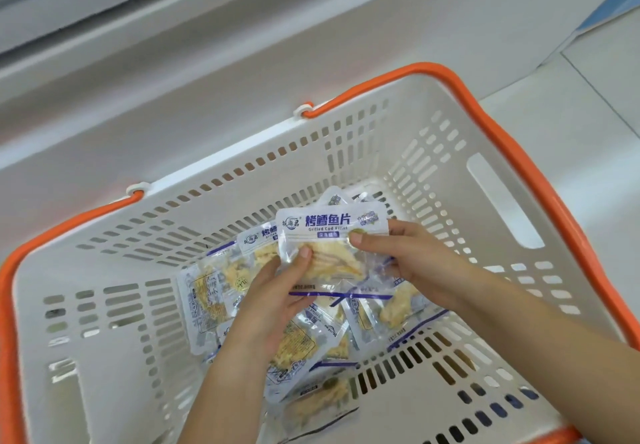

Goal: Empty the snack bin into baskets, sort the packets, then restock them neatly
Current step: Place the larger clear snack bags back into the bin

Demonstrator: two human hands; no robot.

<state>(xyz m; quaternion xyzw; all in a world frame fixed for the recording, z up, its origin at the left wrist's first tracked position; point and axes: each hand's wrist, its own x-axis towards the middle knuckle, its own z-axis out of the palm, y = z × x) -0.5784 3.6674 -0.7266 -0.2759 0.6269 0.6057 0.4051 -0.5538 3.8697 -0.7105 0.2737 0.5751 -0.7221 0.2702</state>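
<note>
Packet: your cod fillet packet [329,236] is upright above the loose packets [304,343] in the white basket [450,173].
Left hand [277,291]: your thumb pinches its lower left face.
Right hand [408,256]: your thumb pinches its right edge, fingers behind.

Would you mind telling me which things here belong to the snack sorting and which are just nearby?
Part of the job:
- held packet, gripped by left hand and right hand
- loose packets
- basket

Just nearby:
- white ledge
- blue item at top right
</note>
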